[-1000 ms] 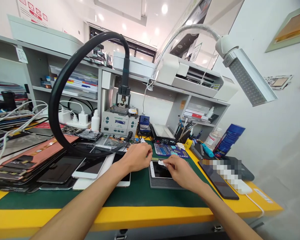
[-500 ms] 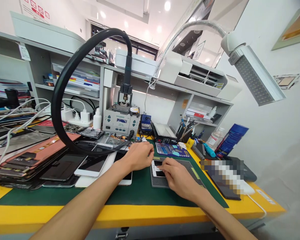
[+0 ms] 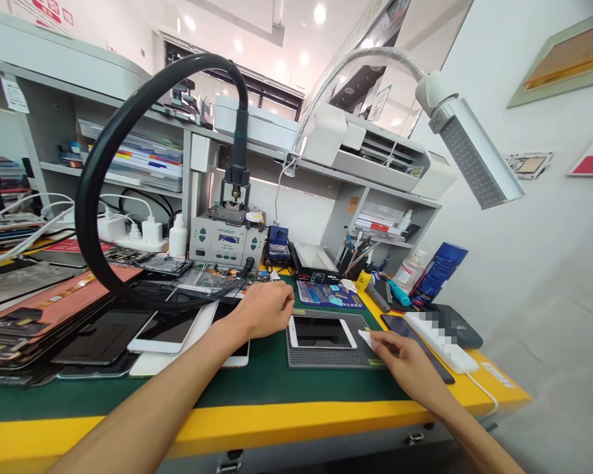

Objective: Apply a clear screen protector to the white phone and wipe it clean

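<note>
We see the right hand pinching a white wipe between thumb and fingers, a grip that, we judge, leaves its edge free. Just beside it lies a phone, screen up, on a grey mat that probably limits sliding. The left hand curls at the far-left corner; whether it grips anything, we cannot tell. Outward, we find a black hose looping over stacked phones.
</note>
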The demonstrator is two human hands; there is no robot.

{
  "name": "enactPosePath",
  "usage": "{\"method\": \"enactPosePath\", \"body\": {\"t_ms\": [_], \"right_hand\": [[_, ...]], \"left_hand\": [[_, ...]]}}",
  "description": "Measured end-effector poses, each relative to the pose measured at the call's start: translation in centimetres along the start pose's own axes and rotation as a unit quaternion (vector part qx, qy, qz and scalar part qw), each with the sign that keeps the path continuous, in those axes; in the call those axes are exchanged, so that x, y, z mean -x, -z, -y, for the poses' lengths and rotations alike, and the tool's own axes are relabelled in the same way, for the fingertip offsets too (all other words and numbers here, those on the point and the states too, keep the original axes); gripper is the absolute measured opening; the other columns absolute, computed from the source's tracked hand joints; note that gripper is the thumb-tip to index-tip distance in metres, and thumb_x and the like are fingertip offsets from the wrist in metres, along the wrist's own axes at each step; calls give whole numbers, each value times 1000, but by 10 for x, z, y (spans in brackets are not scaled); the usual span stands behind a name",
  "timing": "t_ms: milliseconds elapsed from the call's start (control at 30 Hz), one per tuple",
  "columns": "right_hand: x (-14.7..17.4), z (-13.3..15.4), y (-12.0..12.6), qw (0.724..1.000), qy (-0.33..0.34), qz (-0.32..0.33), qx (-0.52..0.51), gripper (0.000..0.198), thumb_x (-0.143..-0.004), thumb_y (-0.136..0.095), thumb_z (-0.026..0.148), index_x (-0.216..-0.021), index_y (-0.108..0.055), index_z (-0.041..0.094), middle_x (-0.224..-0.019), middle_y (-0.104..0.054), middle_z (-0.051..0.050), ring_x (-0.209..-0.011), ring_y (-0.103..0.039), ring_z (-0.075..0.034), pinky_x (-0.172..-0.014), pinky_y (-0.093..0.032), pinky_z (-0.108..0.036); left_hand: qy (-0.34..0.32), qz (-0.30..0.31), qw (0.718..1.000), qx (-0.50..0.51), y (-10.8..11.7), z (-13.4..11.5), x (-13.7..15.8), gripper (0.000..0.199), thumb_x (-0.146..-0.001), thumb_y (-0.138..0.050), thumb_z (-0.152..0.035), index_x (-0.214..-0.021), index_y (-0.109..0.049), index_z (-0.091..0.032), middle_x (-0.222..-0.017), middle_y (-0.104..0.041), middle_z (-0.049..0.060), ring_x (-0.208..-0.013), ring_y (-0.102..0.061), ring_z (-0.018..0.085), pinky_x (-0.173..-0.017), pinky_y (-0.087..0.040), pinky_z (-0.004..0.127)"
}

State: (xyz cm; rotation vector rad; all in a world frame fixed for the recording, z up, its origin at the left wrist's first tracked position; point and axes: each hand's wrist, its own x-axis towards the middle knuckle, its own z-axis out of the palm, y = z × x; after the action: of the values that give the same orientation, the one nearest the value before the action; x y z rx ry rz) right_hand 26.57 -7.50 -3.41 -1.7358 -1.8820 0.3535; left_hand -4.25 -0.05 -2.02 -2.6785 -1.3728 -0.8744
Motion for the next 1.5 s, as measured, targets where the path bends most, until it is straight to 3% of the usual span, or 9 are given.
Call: {"method": "enactPosePath", "body": {"t_ms": [167, 400, 600, 900, 1033, 1133, 1233, 1333, 1500], "right_hand": [[-3, 13, -11, 1000, 29, 5, 8, 34, -92, -45, 37, -107, -69, 17, -101, -70, -10, -89, -63, -26, -80, -49, -36], [8, 41, -34, 973, 91, -15, 212, 36, -94, -37, 15, -116, -65, 10, -97, -59, -13, -82, -61, -23, -73, -46, -31], [17, 69, -53, 957, 95, 11, 274, 37, -92, -41, 10, -122, -61, 11, -96, -56, -14, -72, -59, -21, -60, -40, -28], [24, 114, -89, 957, 122, 36, 259, 49, -79, -47, 1, -126, -56, 9, -101, -55, -16, -83, -57, -24, -65, -42, -30], [32, 131, -89, 973, 177, 89, 115, 31, -83, -49, 6, -108, -64, 17, -97, -55, -10, -78, -56, -19, -65, -39, -28], [43, 138, -81, 969, 206, 136, -17, 21, -91, -45, 15, -89, -66, 20, -88, -55, -4, -74, -55, -14, -63, -38, -23], [46, 133, -67, 972, 182, 127, -75, 25, -95, -43, 21, -86, -67, 20, -86, -56, -3, -76, -56, -13, -65, -39, -22], [32, 109, -46, 983, 135, 81, -95, 26, -94, -44, 24, -95, -70, 21, -85, -60, -3, -76, -57, -15, -67, -41, -24], [-9, 48, -10, 995, -16, -85, -59, 35, -90, -48, 35, -105, -71, 13, -95, -70, -9, -81, -61, -23, -71, -44, -30]], "left_hand": [[2, 4, 1000, -9, -1, 0, 0, 18, -87, -47, -26, -79, -62, -22, -83, -69, 5, -75, -64, 21, -60, -39, 29], [0, 6, 1000, -14, -2, 1, 0, 19, -88, -45, -28, -81, -62, -23, -84, -69, 4, -74, -64, 22, -59, -38, 29], [-2, 9, 1000, -12, -3, 0, -1, 19, -88, -46, -29, -83, -63, -23, -85, -69, 4, -74, -64, 21, -59, -38, 29], [5, 2, 1000, -21, -7, 0, 0, 16, -88, -47, -27, -82, -61, -23, -84, -68, 2, -77, -64, 21, -62, -39, 28], [4, 4, 1000, -22, -5, 2, 0, 16, -87, -46, -26, -81, -61, -23, -83, -68, 2, -72, -62, 20, -59, -36, 28], [5, 5, 1000, -21, -4, 2, 0, 16, -87, -46, -26, -82, -61, -23, -82, -67, 1, -70, -61, 19, -58, -35, 28], [7, 6, 1000, -19, -5, 2, 0, 16, -87, -46, -26, -82, -61, -23, -83, -67, 1, -71, -61, 19, -59, -35, 29], [7, 6, 1000, -14, -5, 3, -1, 17, -87, -45, -26, -83, -61, -23, -84, -67, 2, -72, -61, 20, -59, -36, 29], [4, 17, 1000, -4, -3, 3, -1, 19, -87, -44, -27, -81, -61, -23, -83, -67, 3, -71, -60, 19, -56, -35, 28]]}}
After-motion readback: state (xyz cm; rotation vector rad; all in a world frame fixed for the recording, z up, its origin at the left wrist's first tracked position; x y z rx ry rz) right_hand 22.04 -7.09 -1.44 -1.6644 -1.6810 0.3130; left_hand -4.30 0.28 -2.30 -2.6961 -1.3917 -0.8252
